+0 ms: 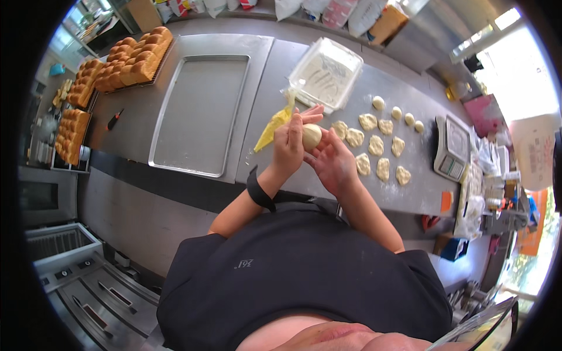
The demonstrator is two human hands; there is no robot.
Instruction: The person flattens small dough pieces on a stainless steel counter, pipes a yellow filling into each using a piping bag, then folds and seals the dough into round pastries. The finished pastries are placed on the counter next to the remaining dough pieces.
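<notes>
A smooth, pale dough ball sits between my two hands above the steel worktable. My left hand, with a black band on its wrist, holds the ball from the left, fingers stretched forward. Cupped against its right side is my right hand. Just left of my left hand lies a piping bag of yellow filling, partly covered by the hand. Several flattened dough pieces are spread to the right of my hands. Behind them several rounded dough balls form a row.
A clear plastic tub of white flour stands beyond my hands. To the left lie a metal baking tray, a dark-handled tool and browned bread loaves on racks. A digital scale is at the right.
</notes>
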